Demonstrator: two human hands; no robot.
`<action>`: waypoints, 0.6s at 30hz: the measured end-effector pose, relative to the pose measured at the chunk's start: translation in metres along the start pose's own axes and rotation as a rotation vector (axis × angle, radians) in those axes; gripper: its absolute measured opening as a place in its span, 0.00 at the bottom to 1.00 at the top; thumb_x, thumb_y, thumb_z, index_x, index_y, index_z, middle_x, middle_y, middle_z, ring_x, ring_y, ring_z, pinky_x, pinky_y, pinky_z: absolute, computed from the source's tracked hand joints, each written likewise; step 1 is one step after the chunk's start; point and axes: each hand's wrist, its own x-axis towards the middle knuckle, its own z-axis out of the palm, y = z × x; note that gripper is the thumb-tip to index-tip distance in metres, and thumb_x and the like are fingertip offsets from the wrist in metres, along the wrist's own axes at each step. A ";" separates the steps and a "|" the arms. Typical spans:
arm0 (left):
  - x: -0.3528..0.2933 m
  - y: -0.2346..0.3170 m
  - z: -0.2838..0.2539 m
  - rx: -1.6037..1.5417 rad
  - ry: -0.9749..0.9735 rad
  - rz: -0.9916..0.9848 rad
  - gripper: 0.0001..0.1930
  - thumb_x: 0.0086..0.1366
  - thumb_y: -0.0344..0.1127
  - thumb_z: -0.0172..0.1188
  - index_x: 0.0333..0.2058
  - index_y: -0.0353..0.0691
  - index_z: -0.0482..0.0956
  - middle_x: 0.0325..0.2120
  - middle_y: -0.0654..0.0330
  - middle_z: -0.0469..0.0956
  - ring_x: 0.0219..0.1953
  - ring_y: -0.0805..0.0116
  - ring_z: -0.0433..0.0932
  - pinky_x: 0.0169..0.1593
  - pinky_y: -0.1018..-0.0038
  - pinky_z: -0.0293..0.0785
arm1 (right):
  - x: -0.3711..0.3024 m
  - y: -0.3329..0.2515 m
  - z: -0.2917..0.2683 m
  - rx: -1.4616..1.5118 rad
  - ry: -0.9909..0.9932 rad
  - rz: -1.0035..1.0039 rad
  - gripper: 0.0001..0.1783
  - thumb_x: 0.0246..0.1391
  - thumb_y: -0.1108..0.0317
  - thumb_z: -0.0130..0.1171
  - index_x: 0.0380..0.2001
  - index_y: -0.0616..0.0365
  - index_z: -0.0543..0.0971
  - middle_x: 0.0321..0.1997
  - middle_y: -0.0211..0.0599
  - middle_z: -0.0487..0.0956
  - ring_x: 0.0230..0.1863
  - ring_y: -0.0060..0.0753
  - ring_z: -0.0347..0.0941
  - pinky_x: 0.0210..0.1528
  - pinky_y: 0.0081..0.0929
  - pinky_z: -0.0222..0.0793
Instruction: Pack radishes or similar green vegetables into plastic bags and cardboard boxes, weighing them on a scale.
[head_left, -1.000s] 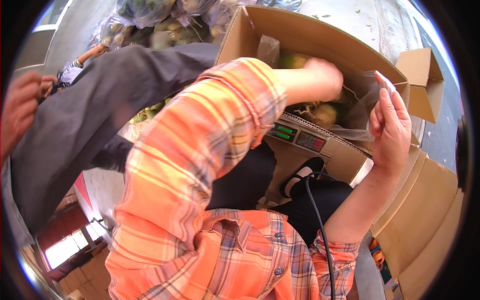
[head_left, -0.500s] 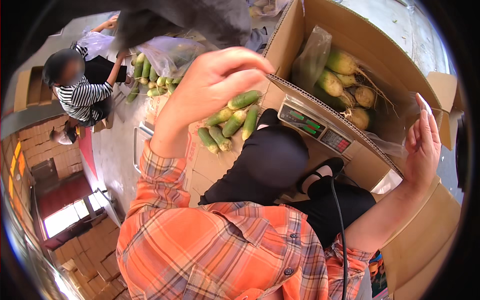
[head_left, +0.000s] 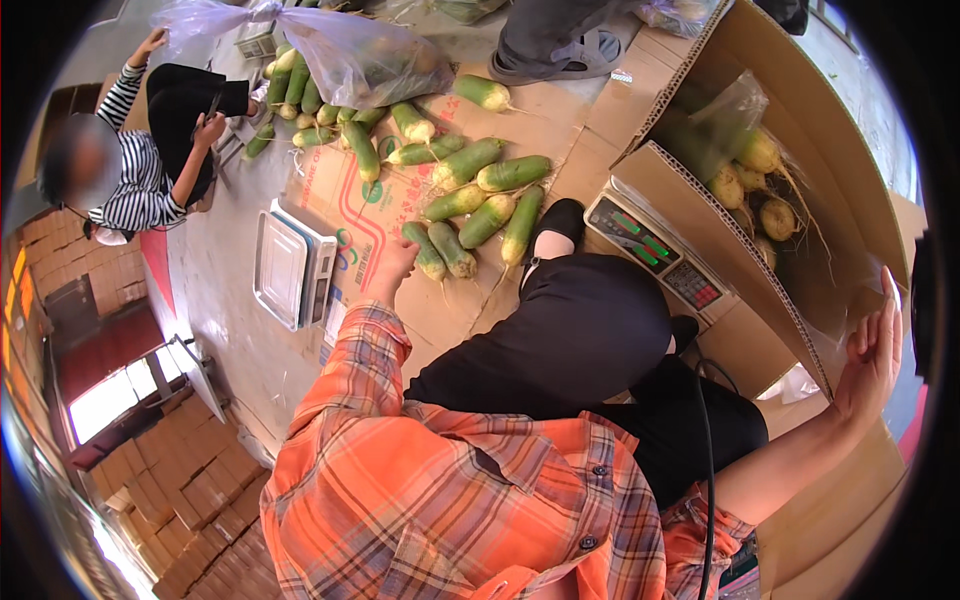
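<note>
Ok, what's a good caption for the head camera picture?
Left hand by green radishes on cardboard, right hand beside a box holding more radishes.

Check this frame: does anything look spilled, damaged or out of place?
Nothing plainly stands out. The green radishes lie loose at mixed angles on flattened cardboard, but no spill or damage shows.

Smooth, faintly glossy radishes (head_left: 515, 173) lie by the left hand (head_left: 393, 267) on matt cardboard (head_left: 435, 325), a shiny metal-topped scale (head_left: 282, 268) left of that hand.
</note>
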 end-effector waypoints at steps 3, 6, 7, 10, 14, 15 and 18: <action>-0.001 -0.018 0.005 0.061 0.019 -0.072 0.11 0.55 0.40 0.53 0.28 0.38 0.75 0.18 0.61 0.71 0.20 0.71 0.72 0.21 0.75 0.69 | -0.002 -0.005 0.008 -0.024 0.020 0.028 0.23 0.58 0.66 0.44 0.55 0.64 0.61 0.17 0.18 0.49 0.17 0.08 0.44 0.16 0.08 0.35; -0.008 -0.036 0.019 0.010 -0.006 -0.134 0.11 0.54 0.39 0.53 0.27 0.37 0.75 0.17 0.61 0.70 0.19 0.71 0.71 0.20 0.74 0.69 | -0.005 -0.008 0.018 -0.109 0.082 0.014 0.23 0.59 0.65 0.44 0.55 0.64 0.62 0.17 0.18 0.49 0.17 0.08 0.43 0.16 0.09 0.35; -0.013 -0.045 0.029 0.005 -0.010 -0.140 0.11 0.54 0.39 0.53 0.27 0.37 0.75 0.17 0.61 0.70 0.19 0.71 0.71 0.20 0.74 0.69 | -0.004 -0.008 0.016 -0.079 0.082 0.030 0.23 0.59 0.64 0.44 0.55 0.63 0.62 0.17 0.18 0.49 0.17 0.08 0.43 0.15 0.09 0.35; -0.025 -0.058 0.065 -0.088 -0.203 -0.209 0.11 0.56 0.38 0.53 0.30 0.37 0.76 0.15 0.63 0.67 0.16 0.73 0.68 0.19 0.76 0.67 | -0.003 -0.006 0.020 -0.084 0.083 0.026 0.24 0.59 0.63 0.44 0.55 0.62 0.62 0.17 0.18 0.49 0.17 0.08 0.43 0.15 0.09 0.35; -0.047 -0.028 0.107 -0.257 -0.429 -0.040 0.15 0.57 0.37 0.53 0.41 0.38 0.73 0.15 0.65 0.65 0.13 0.75 0.64 0.17 0.78 0.64 | -0.003 -0.004 0.019 -0.076 0.078 0.013 0.24 0.58 0.62 0.45 0.55 0.62 0.61 0.17 0.18 0.50 0.17 0.07 0.43 0.15 0.09 0.35; -0.049 -0.019 0.112 -0.261 -0.432 -0.039 0.15 0.57 0.37 0.53 0.41 0.38 0.73 0.15 0.65 0.65 0.13 0.75 0.64 0.17 0.78 0.64 | -0.003 -0.003 0.020 -0.079 0.077 0.010 0.24 0.58 0.62 0.45 0.55 0.62 0.61 0.17 0.18 0.50 0.17 0.07 0.43 0.15 0.09 0.35; -0.047 -0.001 0.123 -0.210 -0.385 0.016 0.16 0.57 0.37 0.52 0.44 0.40 0.72 0.15 0.64 0.66 0.13 0.75 0.64 0.16 0.77 0.63 | -0.003 -0.003 0.022 -0.097 0.060 0.013 0.24 0.58 0.63 0.46 0.55 0.62 0.62 0.17 0.18 0.50 0.17 0.07 0.44 0.15 0.08 0.36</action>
